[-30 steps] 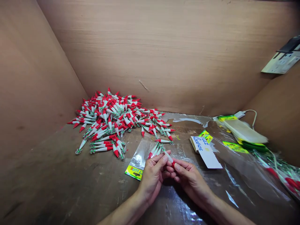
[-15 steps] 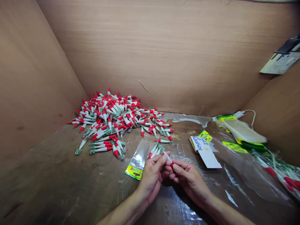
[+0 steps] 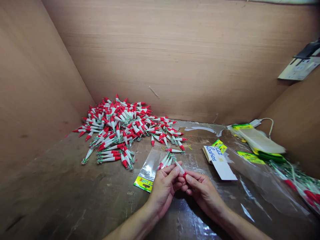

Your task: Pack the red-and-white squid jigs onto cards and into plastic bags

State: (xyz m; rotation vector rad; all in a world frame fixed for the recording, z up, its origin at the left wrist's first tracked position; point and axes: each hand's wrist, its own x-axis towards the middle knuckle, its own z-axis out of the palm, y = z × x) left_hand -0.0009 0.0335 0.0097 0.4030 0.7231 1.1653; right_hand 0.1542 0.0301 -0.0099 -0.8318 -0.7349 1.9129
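Note:
Between the fingertips of both hands is a red-and-white fishing lure (image 3: pixel 180 169), its hooked end pointing away from me and its red tip towards me. My left hand (image 3: pixel 166 181) pinches the white body. My right hand (image 3: pixel 198 185) grips the red end. Just beyond my left hand, several similar lures (image 3: pixel 165 162) lie side by side, partly hidden by the fingers. A clear plastic bag (image 3: pixel 150 163) with a yellow-green header lies flat beside and partly under that hand. A large pile of red-and-white lures (image 3: pixel 125 121) covers the table's back left.
White cards with blue handwriting (image 3: pixel 220 161) lie right of my hands. A stack of clear bags with yellow headers (image 3: pixel 260 138) sits at the back right, near a white cable (image 3: pixel 271 123). Packed lures (image 3: pixel 305 186) lie at the right edge. Wooden panels (image 3: pixel 175 60) enclose the table.
Almost nothing differs. Both hands keep the same hold on the lure, and the whole view has shifted very slightly.

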